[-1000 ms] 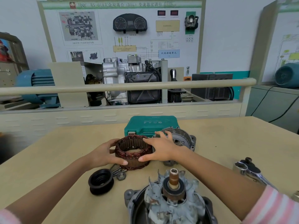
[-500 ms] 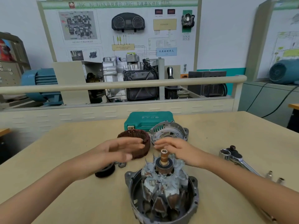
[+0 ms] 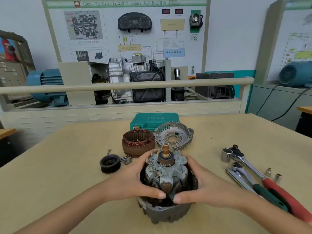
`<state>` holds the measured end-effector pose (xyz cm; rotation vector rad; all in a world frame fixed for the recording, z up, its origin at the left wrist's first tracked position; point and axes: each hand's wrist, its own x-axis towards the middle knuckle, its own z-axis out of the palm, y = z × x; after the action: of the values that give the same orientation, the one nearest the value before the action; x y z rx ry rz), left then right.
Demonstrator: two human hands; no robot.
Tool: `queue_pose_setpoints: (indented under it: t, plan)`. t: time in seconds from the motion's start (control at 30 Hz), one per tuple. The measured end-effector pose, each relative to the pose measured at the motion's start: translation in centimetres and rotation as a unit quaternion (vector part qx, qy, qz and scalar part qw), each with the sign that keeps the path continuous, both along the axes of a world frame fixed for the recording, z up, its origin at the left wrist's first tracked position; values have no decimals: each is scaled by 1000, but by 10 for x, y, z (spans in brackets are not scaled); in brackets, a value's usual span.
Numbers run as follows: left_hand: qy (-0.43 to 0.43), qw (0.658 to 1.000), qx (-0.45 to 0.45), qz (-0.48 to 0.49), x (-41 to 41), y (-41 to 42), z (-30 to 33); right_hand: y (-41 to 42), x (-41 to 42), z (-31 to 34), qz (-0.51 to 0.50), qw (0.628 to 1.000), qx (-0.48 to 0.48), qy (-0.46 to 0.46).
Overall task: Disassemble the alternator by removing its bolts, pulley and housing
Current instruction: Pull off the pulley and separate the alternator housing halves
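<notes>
The alternator rotor (image 3: 166, 173), grey claw poles with a copper slip ring on its shaft, stands upright in the dark front housing (image 3: 166, 213) near the table's front edge. My left hand (image 3: 135, 179) grips the rotor from the left and my right hand (image 3: 200, 183) grips it from the right, both thumbs meeting at its front. Behind them lie the copper-wound stator ring (image 3: 138, 144) and the silver rear housing (image 3: 174, 135), tilted against a case. The black pulley (image 3: 109, 163) and a nut (image 3: 127, 160) rest to the left.
A green tool case (image 3: 152, 119) lies at the back of the wooden table (image 3: 59, 166). Two ratchet wrenches (image 3: 249, 168) and small sockets (image 3: 272, 174) lie to the right. A loose bolt (image 3: 108, 151) sits near the pulley. A training bench with a rail stands behind the table.
Both hands left the stator ring on the table, came back toward me and closed round the rotor in the front housing. The camera view has dropped closer over the housing.
</notes>
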<state>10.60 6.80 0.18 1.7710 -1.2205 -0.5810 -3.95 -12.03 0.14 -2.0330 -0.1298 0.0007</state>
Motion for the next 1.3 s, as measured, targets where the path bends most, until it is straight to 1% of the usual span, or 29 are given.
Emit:
queue_pose_setpoints:
  t: [0.13,0.27,0.53,0.63,0.77,0.9,0.97,1.07,1.17,1.3]
  plan:
    - [-7,997,-82,-5,-11,-2,-7,16,12,-10,-77,993,9,-86]
    - [-16,989,-145,34,-20,1,-17,17,14,-13,-77,989,59,-113]
    - [-1,985,-167,41,-29,1,-12,16,17,-13,-66,979,142,-131]
    - [-4,983,-176,48,-28,0,-3,13,21,-5,-64,978,143,-136]
    - [-32,984,-165,55,-21,-1,17,11,30,12,-77,977,121,-160]
    - [-14,984,-166,57,-8,-9,46,8,43,36,-92,970,146,-172]
    - [9,983,-173,59,-1,-18,62,7,52,46,-106,959,192,-179]
    - [55,979,-174,87,12,-36,83,8,65,57,-152,929,292,-171]
    - [79,980,-153,105,25,-53,96,12,75,61,-182,899,369,-150]
    - [101,981,-135,96,37,-73,96,14,86,61,-222,871,427,-103]
